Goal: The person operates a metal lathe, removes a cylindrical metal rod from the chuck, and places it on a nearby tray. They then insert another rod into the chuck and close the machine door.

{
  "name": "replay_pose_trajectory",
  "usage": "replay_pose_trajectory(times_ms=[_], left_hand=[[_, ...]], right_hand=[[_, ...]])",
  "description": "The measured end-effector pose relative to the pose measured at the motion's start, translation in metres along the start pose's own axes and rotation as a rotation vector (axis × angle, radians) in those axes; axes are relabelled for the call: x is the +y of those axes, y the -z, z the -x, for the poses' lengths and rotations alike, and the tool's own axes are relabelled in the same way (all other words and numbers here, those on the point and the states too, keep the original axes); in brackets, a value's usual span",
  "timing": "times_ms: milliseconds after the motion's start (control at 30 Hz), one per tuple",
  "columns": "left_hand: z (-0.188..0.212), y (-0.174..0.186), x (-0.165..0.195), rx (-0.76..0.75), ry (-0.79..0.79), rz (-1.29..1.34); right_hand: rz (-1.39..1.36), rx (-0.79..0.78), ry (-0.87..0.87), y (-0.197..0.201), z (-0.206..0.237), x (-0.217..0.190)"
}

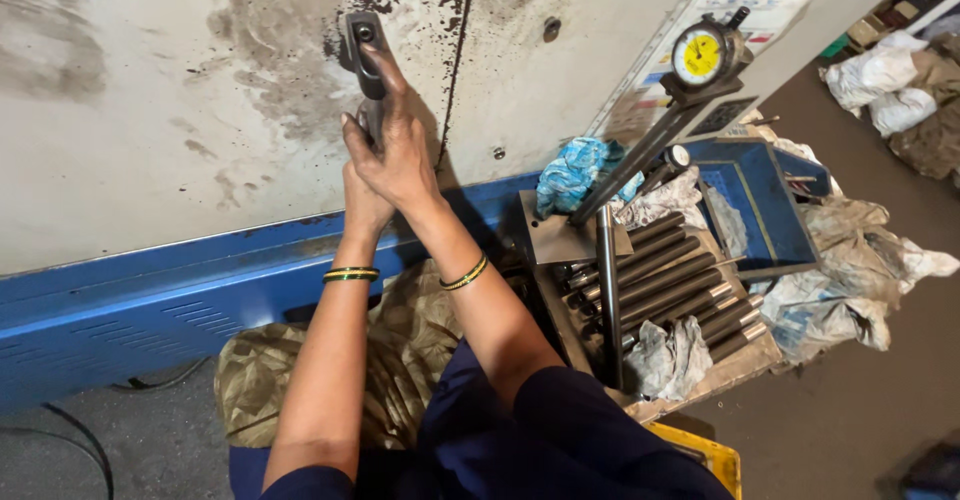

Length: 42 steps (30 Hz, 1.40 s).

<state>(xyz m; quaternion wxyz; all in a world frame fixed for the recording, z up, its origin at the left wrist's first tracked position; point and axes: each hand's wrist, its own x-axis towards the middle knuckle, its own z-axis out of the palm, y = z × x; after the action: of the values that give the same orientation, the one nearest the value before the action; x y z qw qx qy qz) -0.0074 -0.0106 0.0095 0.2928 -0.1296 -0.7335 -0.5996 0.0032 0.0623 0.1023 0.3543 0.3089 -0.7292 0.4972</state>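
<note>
Both of my hands are raised against a stained white machine panel (180, 110). My right hand (392, 145) wraps a dark metal door handle (362, 50), its index finger stretched up along it. My left hand (364, 205) sits just below and behind the right one, gripping the lower part of the same handle; its fingers are mostly hidden. Each wrist wears a green and gold bangle.
A blue machine base (150, 300) runs under the panel. To the right a tray holds several dark steel rods (670, 280), rags, a blue bin (760, 200) and a yellow-faced dial gauge (698, 57) on an arm. A patterned cloth (400, 350) lies below my arms.
</note>
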Motion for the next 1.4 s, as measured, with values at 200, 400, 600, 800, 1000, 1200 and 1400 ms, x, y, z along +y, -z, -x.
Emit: replay_pose_trajectory(times_ms=[200,400,600,800,1000,1200,1400], left_hand=[[0.001,0.001,0.001,-0.018,0.019,-0.03],[0.0,0.001,0.0,0.003,-0.096,-0.038],[0.0,0.002,-0.003,-0.036,0.04,-0.061],[0.004,0.0,-0.02,0.001,-0.013,-0.077],[0.008,-0.003,-0.025,0.018,0.021,-0.015],[0.009,-0.003,-0.015,0.015,-0.003,0.064],[0.012,0.0,-0.01,0.036,-0.102,-0.081]], right_hand=[[-0.11,-0.048,-0.093,0.0,0.002,-0.002],[-0.007,-0.006,0.066,-0.001,-0.001,0.001],[-0.139,-0.046,-0.174,-0.001,0.0,-0.002],[-0.004,-0.013,0.015,0.001,0.002,0.0],[-0.108,-0.022,-0.081,-0.001,0.003,-0.005],[-0.168,-0.008,-0.102,-0.002,0.007,-0.006],[-0.071,-0.11,-0.238,-0.013,0.009,0.014]])
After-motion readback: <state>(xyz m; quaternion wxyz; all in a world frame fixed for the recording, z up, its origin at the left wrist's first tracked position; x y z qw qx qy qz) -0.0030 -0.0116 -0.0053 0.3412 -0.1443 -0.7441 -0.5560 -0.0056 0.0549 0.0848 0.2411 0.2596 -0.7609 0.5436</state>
